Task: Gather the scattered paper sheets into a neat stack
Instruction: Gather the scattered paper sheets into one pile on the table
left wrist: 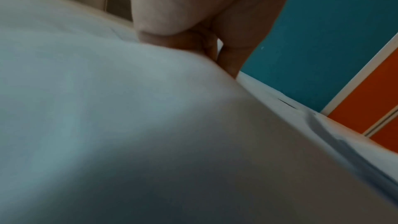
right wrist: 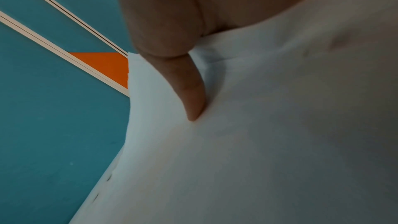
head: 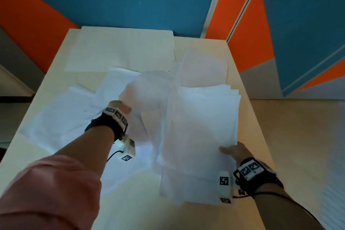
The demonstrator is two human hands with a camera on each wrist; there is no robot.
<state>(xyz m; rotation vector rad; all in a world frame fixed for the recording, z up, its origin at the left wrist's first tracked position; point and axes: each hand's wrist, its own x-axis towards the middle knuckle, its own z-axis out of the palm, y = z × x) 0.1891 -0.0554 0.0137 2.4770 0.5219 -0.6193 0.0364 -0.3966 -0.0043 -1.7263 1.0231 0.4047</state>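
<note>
Hands left (head: 121, 107) and right (head: 233, 150) each grip paper sheets (head: 201, 117) above the table (head: 248, 110) (more sheets scattered beneath).

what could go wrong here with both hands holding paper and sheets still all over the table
1. The right hand pinches the fanned stack only at one corner, thumb on top; sheets may slide out or splay further.
2. The left hand grips a blurred, curling sheet; it could crease or miss the stack's edges.
3. The far sheets reach the table edge and may slip off if nudged.
</note>
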